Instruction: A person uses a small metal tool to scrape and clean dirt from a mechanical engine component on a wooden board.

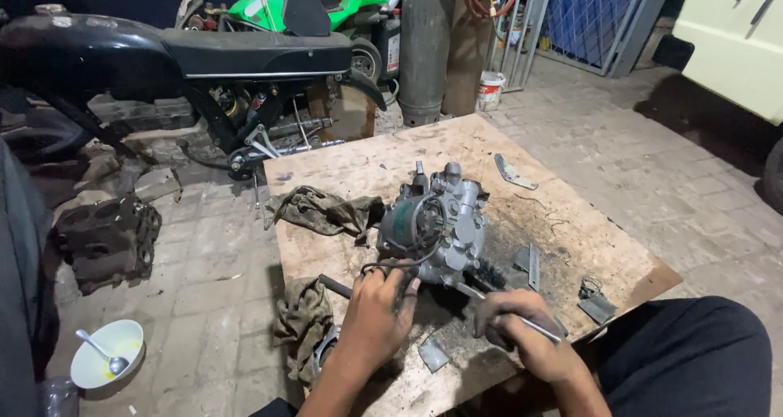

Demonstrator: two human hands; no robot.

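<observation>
A grey metal engine block (444,221) with a round greenish stator on its side lies on a wooden board (359,168) on the ground. My left hand (377,311) rests on the board at the engine's lower left, fingers curled on the black wires that run from the stator. My right hand (522,331) grips a thin metal tool (481,293), whose tip points at the underside of the engine.
Dirty rags (326,210) lie left of the engine, another (303,315) at the board's edge. Small metal plates (514,172) and bits sit on the board. A black motorcycle (163,58) stands behind, a cylinder part (106,237) and a white bowl with spoon (106,364) to the left.
</observation>
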